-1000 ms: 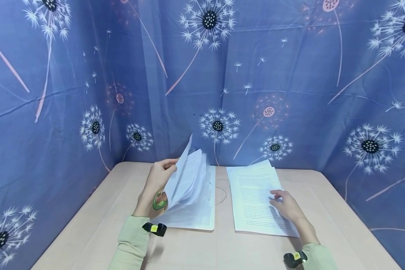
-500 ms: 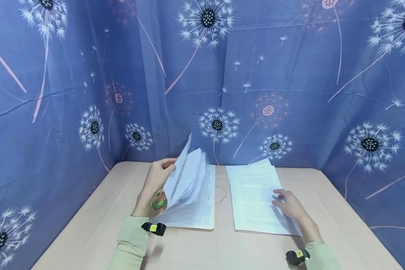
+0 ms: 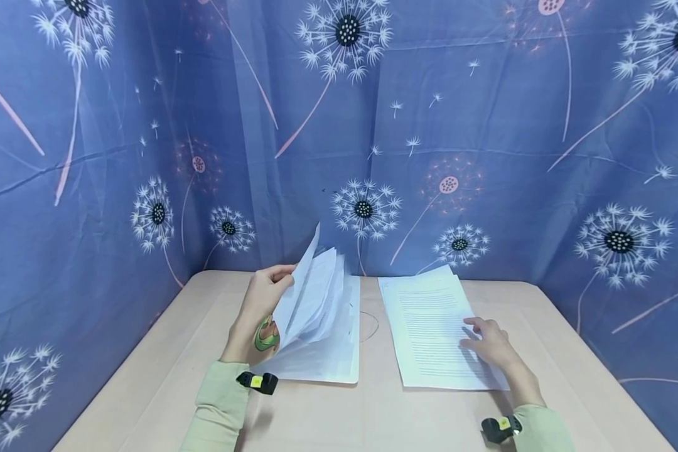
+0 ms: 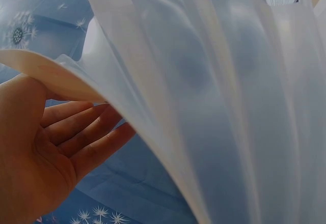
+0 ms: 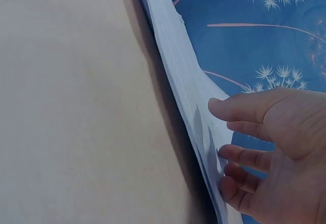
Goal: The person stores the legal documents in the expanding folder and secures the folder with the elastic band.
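Note:
A clear-pocket display book [image 3: 316, 364] lies spread on the left of the table, its plastic sleeves [image 4: 244, 81] fanned upward. My left hand [image 3: 262, 295] holds the raised cover and front leaves at their left edge; in the left wrist view the thumb is partly hidden by the cover [image 4: 56, 79] and the fingers lie beyond it. To the right is a stack of printed sheets [image 3: 432, 333], slightly uneven at the back. Over its right side, my right hand [image 3: 491, 342] touches the paper with relaxed fingers; the right wrist view shows its fingertips [image 5: 229, 186] by the paper [image 5: 178, 71].
The pale tabletop [image 3: 367, 414] has rounded back corners. A faint loop mark [image 3: 377, 326] shows between book and stack. A blue dandelion-print curtain [image 3: 294, 188] closes off the back and sides. Each wrist carries a small black camera [image 3: 257, 382].
My right hand has slid a little to the right, and the top printed sheets have shifted right with it at the near edge. My left hand and the display book stay almost still.

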Demonstrator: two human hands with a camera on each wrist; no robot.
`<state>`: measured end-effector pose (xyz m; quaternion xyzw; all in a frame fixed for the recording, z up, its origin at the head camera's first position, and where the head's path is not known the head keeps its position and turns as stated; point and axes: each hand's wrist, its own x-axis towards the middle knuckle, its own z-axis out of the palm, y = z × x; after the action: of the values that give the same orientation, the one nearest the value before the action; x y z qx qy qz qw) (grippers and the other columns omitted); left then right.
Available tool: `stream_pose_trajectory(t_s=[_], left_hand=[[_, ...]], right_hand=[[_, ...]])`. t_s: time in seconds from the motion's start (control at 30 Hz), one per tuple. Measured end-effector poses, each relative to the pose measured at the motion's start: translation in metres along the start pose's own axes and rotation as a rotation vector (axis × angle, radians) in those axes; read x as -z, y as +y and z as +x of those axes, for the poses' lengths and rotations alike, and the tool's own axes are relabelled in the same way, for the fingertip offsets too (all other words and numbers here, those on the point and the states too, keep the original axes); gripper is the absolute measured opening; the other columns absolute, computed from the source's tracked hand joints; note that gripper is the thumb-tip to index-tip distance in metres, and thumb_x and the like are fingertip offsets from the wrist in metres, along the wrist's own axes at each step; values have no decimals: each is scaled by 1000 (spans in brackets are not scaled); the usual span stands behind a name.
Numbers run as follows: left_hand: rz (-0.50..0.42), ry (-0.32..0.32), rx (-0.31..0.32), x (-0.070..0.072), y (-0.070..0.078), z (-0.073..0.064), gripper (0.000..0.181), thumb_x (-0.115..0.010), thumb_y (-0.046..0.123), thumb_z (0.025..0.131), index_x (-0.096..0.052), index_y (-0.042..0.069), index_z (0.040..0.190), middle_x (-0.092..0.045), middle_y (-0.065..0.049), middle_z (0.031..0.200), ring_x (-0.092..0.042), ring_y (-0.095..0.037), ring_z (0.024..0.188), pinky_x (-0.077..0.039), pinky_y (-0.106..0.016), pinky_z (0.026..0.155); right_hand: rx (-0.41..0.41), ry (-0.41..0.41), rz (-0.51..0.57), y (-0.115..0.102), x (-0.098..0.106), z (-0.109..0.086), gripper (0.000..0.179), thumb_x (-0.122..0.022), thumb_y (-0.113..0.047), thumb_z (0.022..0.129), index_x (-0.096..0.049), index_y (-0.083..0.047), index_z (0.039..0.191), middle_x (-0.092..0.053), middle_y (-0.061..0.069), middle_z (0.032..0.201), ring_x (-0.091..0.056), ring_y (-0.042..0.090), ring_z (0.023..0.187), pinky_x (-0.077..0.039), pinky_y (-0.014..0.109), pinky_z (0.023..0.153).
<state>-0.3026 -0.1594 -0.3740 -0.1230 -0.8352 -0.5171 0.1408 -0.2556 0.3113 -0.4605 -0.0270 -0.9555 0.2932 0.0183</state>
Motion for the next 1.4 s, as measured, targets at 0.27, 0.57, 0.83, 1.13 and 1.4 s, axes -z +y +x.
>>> stream_pose_trajectory(t_s=[0.27,0.57,0.83,1.13,1.4], left_hand=[[3,-7,0,-1,0,1,33,-57,20,95,-71,16,124,-76,-5,105,-67,-21,95,-49,-33,79],[-4,-6,5,-2,0,1,32,-58,20,95,-72,16,123,-76,-5,105,-67,-20,94,-50,-34,79],[4,-10,2,-3,-2,1,32,-57,20,95,-71,17,124,-76,-4,106,-67,-20,95,-49,-33,80],[-3,-2,17,-3,-2,1,33,-57,21,93,-72,16,123,-76,-2,104,-67,-19,94,-51,-33,79],[-9,-5,50,0,-3,2,33,-57,24,93,-71,19,122,-75,-2,105,-67,-19,98,-51,-37,85]], right_hand=[[-41,28,-23,5,-1,1,68,-68,-22,87,-42,9,141,-40,39,131,-38,55,117,-35,66,95],[-79,2,-57,9,1,-1,73,-70,-24,85,-40,9,142,-35,42,133,-38,58,116,-36,68,95],[-130,-2,-59,14,4,-1,71,-71,-23,86,-40,7,143,-41,40,128,-47,55,113,-42,65,92],[-68,19,-28,16,11,-1,48,-66,-4,85,-55,8,131,-60,25,102,-54,30,85,-46,41,72],[24,102,23,20,17,-2,42,-62,1,85,-59,7,127,-60,20,98,-53,28,83,-42,36,70]])
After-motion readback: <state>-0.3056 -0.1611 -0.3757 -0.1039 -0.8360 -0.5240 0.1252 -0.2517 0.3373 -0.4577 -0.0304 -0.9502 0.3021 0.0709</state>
